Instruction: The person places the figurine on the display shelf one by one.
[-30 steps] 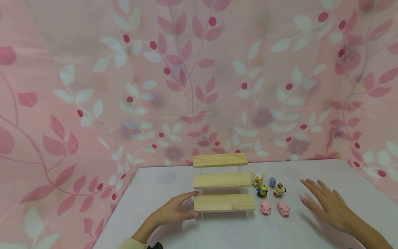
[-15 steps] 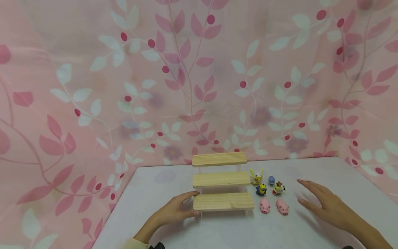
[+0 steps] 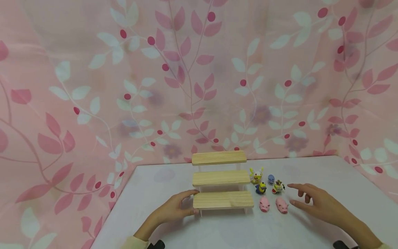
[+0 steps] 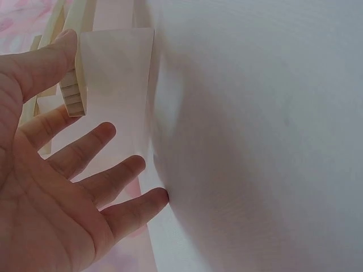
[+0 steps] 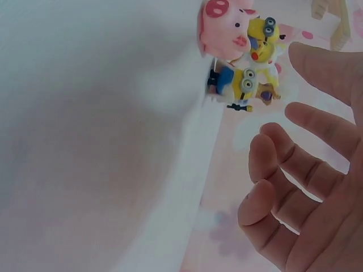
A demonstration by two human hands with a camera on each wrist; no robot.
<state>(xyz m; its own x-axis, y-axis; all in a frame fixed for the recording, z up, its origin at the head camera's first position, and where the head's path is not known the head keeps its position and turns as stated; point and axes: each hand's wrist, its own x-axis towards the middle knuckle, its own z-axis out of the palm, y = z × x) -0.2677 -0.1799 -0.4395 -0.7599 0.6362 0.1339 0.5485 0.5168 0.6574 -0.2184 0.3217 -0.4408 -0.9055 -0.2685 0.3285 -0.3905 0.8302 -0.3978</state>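
The left hand (image 3: 172, 208) pinches the left end of the wooden shelf (image 3: 221, 178); right of the shelf stand small toys (image 3: 262, 188), the right hand (image 3: 324, 205) beside them, thumb and forefinger wide apart.

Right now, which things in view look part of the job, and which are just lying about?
Likely part of the job:
three-tier stand, its lowest board held by the left hand
two pink pigs and four other small figures, near the right hand

Just setting:
white tabletop
floral backdrop

Nothing looks stray.
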